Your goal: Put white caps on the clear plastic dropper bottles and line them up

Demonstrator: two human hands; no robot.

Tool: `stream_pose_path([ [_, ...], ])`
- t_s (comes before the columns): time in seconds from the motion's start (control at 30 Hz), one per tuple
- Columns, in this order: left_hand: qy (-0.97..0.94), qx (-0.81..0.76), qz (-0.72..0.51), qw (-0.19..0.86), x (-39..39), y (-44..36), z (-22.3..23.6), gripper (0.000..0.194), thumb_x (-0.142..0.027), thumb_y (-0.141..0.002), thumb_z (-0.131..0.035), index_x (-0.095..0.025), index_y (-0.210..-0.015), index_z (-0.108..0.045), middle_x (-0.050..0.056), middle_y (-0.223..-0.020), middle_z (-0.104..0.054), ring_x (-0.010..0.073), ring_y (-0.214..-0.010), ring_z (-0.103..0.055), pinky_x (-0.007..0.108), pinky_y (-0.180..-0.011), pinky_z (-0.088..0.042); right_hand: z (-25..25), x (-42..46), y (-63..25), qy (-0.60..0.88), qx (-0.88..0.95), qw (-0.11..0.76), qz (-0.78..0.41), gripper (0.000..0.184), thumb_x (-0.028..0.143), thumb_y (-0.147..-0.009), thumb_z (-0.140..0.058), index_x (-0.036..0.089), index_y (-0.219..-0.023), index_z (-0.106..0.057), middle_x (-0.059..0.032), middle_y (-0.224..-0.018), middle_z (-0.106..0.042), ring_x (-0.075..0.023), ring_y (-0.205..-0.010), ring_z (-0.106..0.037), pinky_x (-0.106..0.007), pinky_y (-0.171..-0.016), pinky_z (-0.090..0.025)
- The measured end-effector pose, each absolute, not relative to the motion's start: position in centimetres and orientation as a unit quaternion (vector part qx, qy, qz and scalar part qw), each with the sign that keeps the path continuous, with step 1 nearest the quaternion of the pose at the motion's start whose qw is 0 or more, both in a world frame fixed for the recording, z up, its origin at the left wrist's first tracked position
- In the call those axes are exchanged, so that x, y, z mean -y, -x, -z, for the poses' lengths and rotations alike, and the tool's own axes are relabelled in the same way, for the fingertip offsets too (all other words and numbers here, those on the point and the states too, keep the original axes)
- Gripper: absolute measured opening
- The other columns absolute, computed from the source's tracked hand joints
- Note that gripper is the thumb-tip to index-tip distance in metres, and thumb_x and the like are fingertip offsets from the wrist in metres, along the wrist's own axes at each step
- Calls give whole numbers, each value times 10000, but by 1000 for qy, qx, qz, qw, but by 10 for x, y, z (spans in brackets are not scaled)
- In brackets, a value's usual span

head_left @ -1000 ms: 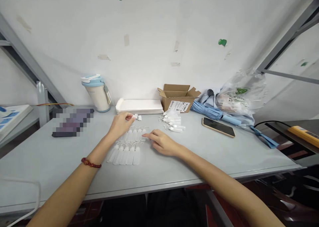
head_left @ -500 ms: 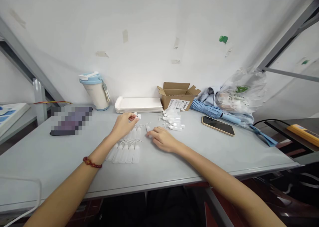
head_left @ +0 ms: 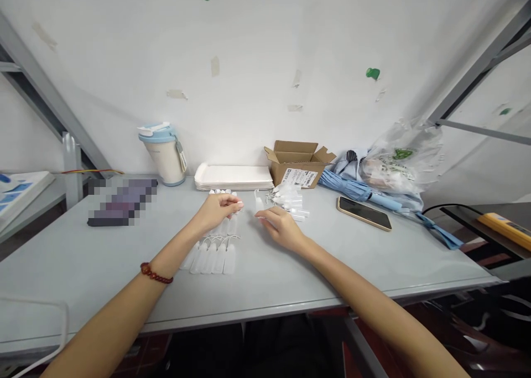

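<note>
My left hand [head_left: 218, 211] is closed in a pinch on a small white piece at its fingertips, too small to name. Just across from it, my right hand [head_left: 282, 227] has its fingers closed around a small translucent bottle [head_left: 259, 202] whose thin white tip points up. Beneath my left hand lie more bottles [head_left: 233, 224], partly covered by it. A neat row of bottles [head_left: 213, 258] with white strings lies nearer the front. White caps [head_left: 224, 192] stand in a line behind my left hand. Right of my hands is a loose pile of bottles [head_left: 290, 198].
At the back stand a blue-lidded cup [head_left: 164, 156], a stack of white sheets [head_left: 236, 177] and an open cardboard box [head_left: 296, 165]. A phone [head_left: 364, 213], a folded blue umbrella [head_left: 346, 183] and a plastic bag [head_left: 400, 165] lie right. A purple item [head_left: 128, 201] lies left.
My left hand has moved from the white caps rightward, nearer my right hand, with a small white piece in its pinch. The bottle at my right hand now stands more upright. The view has shifted slightly.
</note>
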State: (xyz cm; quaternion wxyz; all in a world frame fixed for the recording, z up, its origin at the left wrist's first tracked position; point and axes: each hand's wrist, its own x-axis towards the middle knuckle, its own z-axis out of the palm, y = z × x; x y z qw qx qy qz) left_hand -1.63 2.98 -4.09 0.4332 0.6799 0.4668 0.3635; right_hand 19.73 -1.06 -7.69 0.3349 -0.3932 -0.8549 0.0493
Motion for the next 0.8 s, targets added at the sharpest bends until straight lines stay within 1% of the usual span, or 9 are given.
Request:
stream_pose_path([
  [0.13, -665, -442, -358, 484, -24, 15, 37, 345, -416, -679, -683, -156, -906, -693, 56, -848, -677, 188, -789, -596, 305, -647, -498, 71, 14, -196, 363, 850, 381, -32, 188, 171, -901, -449, 185, -969, -624, -82, -891, -665, -189, -826, -590, -303, -739, -463],
  [0.27, -664, -396, -360, 522, -22, 14, 35, 332, -372, -713, -674, -178, -982, -686, 50, -912, -667, 167, -799, -565, 299, -677, -487, 67, 20, -192, 335, 862, 379, -35, 186, 154, -899, -442, 181, -938, -622, -83, -870, -658, -180, -789, -580, -289, -706, -465],
  [0.33, -669, -374, -364, 530, -22, 13, 35, 313, -358, -731, -663, -184, -989, -683, 53, -956, -662, 165, -814, -552, 295, -681, -480, 67, 22, -190, 323, 869, 372, -40, 181, 142, -889, -444, 174, -911, -620, -83, -844, -647, -176, -770, -572, -280, -687, -460],
  [0.5, -698, -352, -354, 513, -21, 12, 35, 253, -341, -759, -625, -188, -954, -679, 51, -1004, -659, 161, -813, -540, 295, -691, -476, 66, 25, -191, 325, 874, 351, -85, 165, 91, -805, -472, 178, -854, -604, -66, -821, -623, -174, -776, -557, -278, -701, -441],
  [0.63, -729, -362, -332, 477, -18, 11, 31, 221, -353, -763, -600, -178, -876, -675, 60, -1040, -657, 175, -819, -563, 308, -701, -486, 63, 26, -192, 347, 851, 366, -147, 170, 64, -718, -448, 176, -788, -555, -28, -751, -578, -154, -712, -524, -264, -671, -417],
  [0.7, -740, -367, -323, 462, -16, 11, 29, 222, -368, -757, -597, -172, -829, -671, 72, -1074, -653, 186, -823, -578, 316, -703, -492, 60, 26, -193, 356, 836, 376, -184, 160, 69, -711, -423, 178, -765, -526, -12, -722, -551, -139, -671, -498, -248, -637, -400],
  [0.8, -745, -372, -322, 451, -15, 10, 28, 235, -393, -750, -596, -170, -779, -664, 86, -1088, -654, 201, -843, -592, 320, -712, -498, 58, 27, -192, 378, 813, 383, -224, 150, 87, -744, -386, 184, -757, -500, 0, -699, -530, -131, -645, -476, -242, -610, -370],
])
